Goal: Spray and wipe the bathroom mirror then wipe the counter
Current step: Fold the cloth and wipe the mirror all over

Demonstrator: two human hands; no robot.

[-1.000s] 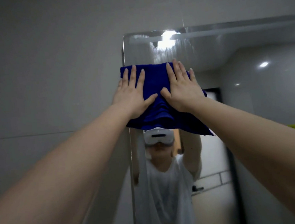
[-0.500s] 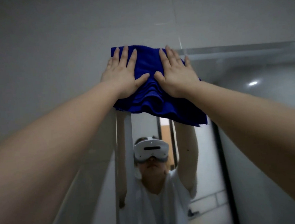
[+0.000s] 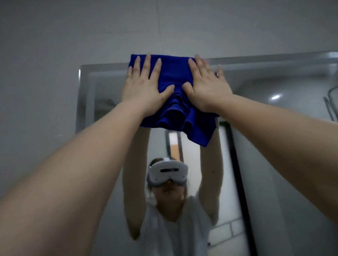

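Overhead, a pale grey tiled wall (image 3: pixel 37 57) fills the upper and left parts of the head view, with faint grout lines across it.

Item 1. A bevel-edged rectangular mirror (image 3: pixel 288 159) is mounted on that wall. Its top edge and top left corner are in view. The glass reflects a person in a white T-shirt with both arms raised, a dark vertical door frame (image 3: pixel 239 183) behind them, and a round ceiling light spot (image 3: pixel 275 97) to the right.

Item 2. Two bare forearms reach up from the lower corners of the view and converge at the top of the mirror.

Item 3. A deep blue terry cloth (image 3: pixel 173 75) lies flat against the glass at the mirror's upper edge, left of centre. Its top hem stands slightly above the mirror's top edge, over the wall. Its lower part is bunched into folds between the two wrists, and one corner hangs down to the right.

Item 4. The left hand (image 3: pixel 142 87) lies flat on the left half of the cloth, fingers straight and spread, thumb angled inward, pressing it to the glass.

Item 5. The right hand (image 3: pixel 207 86) lies flat on the right half in the same manner; its little finger sits past the cloth's right edge. The two thumbs are close but apart.

Item 6. A white head-worn headset (image 3: pixel 167 171) shows in the reflection; any marking on it is too small to read.
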